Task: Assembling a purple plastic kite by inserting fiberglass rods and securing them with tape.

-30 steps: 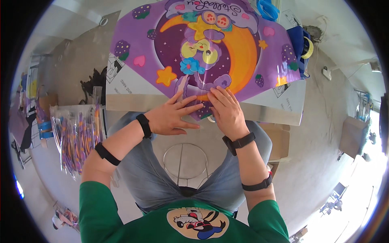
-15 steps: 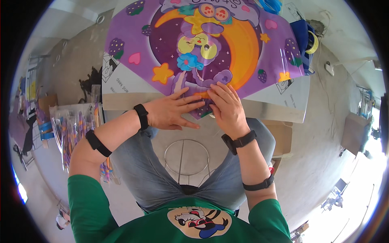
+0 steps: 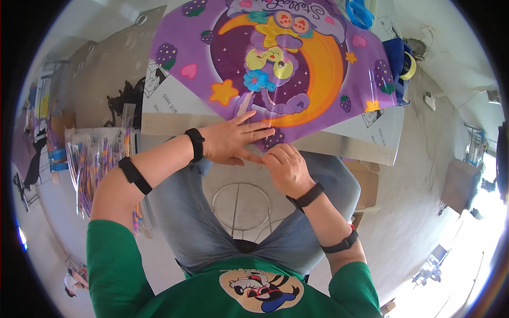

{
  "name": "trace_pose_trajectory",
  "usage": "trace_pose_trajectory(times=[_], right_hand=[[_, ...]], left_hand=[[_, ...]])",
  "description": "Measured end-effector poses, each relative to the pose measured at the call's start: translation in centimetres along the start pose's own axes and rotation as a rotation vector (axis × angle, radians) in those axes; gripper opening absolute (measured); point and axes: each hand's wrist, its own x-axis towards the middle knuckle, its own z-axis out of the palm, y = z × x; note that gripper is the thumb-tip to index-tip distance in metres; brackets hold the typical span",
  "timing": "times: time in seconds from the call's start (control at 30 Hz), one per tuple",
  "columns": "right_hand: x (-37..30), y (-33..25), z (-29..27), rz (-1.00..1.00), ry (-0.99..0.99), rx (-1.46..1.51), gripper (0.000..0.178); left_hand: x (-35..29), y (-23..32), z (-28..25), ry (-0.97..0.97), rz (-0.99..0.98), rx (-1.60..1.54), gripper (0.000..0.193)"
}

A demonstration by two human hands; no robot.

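A glossy purple printed sheet (image 3: 175, 95) lies across the table, its pointed near corner hanging toward me. A cartoon animal, an orange moon, stars and berries decorate it. My left hand (image 3: 230, 140) rests on the near corner, fingers spread, with some fingertips on the purple surface. Right beside that corner, my right hand (image 3: 289, 169) has its fingers pinched together, close to the tip of my left forefinger. Whatever lies between the right fingertips is too small and hidden to make out.
White printed boards (image 3: 164, 98) lie under the sheet along the table's metal edge (image 3: 175, 123). At the far right sit a blue holder with a yellow tape roll (image 3: 408, 66) and blue ribbon (image 3: 360, 13). Many-coloured packaged strips (image 3: 101, 169) stand left; a cardboard box (image 3: 366, 183) stands right.
My right hand has gone from lying with fingers stretched on the sheet to a pinch just off its near corner. The left hand stays spread on the sheet. The whole view has shifted slightly.
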Motion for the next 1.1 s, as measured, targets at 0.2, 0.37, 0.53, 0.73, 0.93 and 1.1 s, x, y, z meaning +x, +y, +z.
trace_pose_trajectory(times=[0.2,0.37,0.53,0.73,0.93,1.1], right_hand=[[-0.6,0.2,0.0,-0.097,0.068,-0.069,0.02],[-1.0,0.2,0.1,-0.139,0.084,-0.061,0.019],[-0.8,-0.1,-0.1,-0.124,0.088,-0.061,0.019],[-0.9,0.2,-0.1,-0.137,0.126,-0.089,0.021],[-1.1,0.0,0.1,-0.136,0.069,-0.082,0.022],[-1.0,0.2,0.0,-0.096,0.112,-0.074,0.02]], left_hand=[[0.0,0.0,-0.1,0.019,0.012,-0.008,0.053],[-0.1,-0.2,0.0,0.056,0.019,-0.024,0.054],[-0.3,-0.2,0.1,0.066,0.015,-0.048,0.056],[-0.2,-0.1,0.0,0.068,0.014,-0.063,0.064],[-0.1,0.1,0.5,0.112,-0.096,-0.086,0.072],[0.6,0.5,0.6,0.093,-0.24,0.106,0.065]])
